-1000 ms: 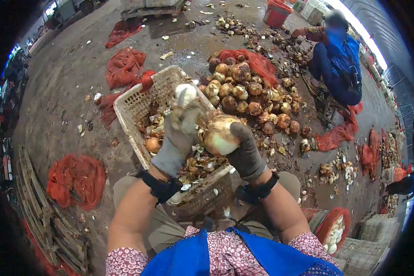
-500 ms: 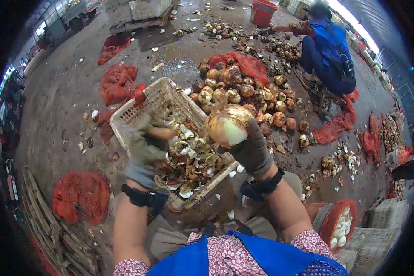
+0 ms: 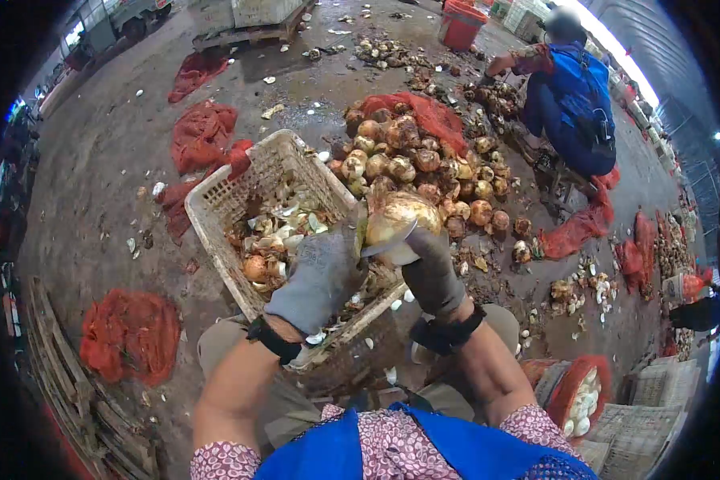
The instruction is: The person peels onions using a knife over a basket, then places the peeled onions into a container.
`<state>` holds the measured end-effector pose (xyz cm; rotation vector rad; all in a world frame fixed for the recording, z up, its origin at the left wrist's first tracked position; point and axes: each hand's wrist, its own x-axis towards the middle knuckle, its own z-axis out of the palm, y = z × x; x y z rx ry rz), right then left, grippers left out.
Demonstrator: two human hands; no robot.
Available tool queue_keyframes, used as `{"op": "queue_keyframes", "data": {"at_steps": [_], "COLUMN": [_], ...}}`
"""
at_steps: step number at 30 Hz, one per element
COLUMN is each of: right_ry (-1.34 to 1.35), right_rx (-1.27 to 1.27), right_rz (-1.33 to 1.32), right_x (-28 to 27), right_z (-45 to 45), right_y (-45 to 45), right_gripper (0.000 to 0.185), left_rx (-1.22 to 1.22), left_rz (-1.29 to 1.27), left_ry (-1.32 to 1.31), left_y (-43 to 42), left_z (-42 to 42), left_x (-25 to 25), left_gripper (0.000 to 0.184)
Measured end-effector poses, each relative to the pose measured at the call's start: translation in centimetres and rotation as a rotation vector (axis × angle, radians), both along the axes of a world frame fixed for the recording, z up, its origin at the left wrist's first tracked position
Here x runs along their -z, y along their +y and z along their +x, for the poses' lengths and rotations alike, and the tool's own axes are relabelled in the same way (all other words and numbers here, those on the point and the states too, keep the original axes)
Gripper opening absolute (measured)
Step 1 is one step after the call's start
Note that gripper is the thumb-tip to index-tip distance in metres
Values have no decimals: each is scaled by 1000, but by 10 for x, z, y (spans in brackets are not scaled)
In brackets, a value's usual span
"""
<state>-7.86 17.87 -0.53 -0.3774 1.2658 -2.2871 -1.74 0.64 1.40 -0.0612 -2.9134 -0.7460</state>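
Observation:
My right hand [image 3: 432, 276], in a dark grey glove, is closed around the right side of a large onion [image 3: 404, 214]. The onion has brown-yellow skin with a pale patch cut open. My left hand [image 3: 320, 268], in a lighter grey glove, is closed on a knife [image 3: 390, 240]; its handle is hidden by the fingers. The blade points right and lies against the lower front of the onion. Both hands are over the right side of a dirty white plastic crate [image 3: 228, 276], which contains pale peelings and brown skins.
Beyond the crate lies a heap of unpeeled onions [image 3: 404, 156] partly under red netting [image 3: 432, 120]. A co-worker in a blue vest [image 3: 572, 96] crouches at right. A red netted container of white bulbs [image 3: 580, 400] stands lower right; wooden sticks [image 3: 76, 376] lie lower left.
My left hand has come right and up to the onion, and the knife blade now touches it. The onion has tilted in my right hand. The co-worker's arm has drawn in.

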Motion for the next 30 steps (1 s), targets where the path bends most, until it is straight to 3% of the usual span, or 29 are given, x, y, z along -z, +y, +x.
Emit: {"op": "queue_keyframes", "data": {"at_steps": [2,4,6,8,9,10,11,14,16,18,20,22,24,26,27,28,30], "right_ry": [6,261,200,79,-50,-50,-21,33,414,324,72,0,-251,-226,-308,-388,-413], "right_rx": [8,280,243,166,32,24,23,48,263,204,-26,-51,-217,-185,-262,-336,-389], "right_rz": [18,342,285,171,-32,-27,-25,10,212,165,-7,-17,-194,-138,-165,-196,-230], "right_x": [6,10,3,-5,5,2,-4,1,5,-5,-15,-17,-28,-20,-13,-9,-12], "right_z": [0,0,3,7,6,6,6,11,14,23,22,28,33,35,34,32,36], "right_y": [-2,-11,-13,-18,-10,-11,-14,-24,-38,-40,-36,-34,-31,-32,-33,-35,-39], "right_gripper": [62,68,66,61,53,53,52,52,56,62,64,62,61,63,62,62,59], "left_rx": [-38,-72,-145,-132,-101,-61,-33,-113,-185,-183,-191,-126,-103,-78,-11,-13,22], "left_rz": [-3,-12,18,6,-10,-33,61,128,66,28,148,233,270,622,498,497,159], "left_ry": [-25,-54,-161,-105,-115,-127,49,-41,-87,-134,-36,165,150,194,263,256,243], "left_y": [5,5,5,1,-1,-2,-4,-5,-5,-12,-19,-31,-42,-46,-49,-54,-60], "left_z": [0,-2,-5,-2,-2,-2,4,0,1,3,5,4,0,-4,-5,1,18], "left_x": [-7,-9,-7,-1,0,2,6,6,6,13,33,62,76,103,114,103,60], "left_gripper": [70,70,73,73,72,70,62,51,46,45,49,55,63,66,71,71,67]}}
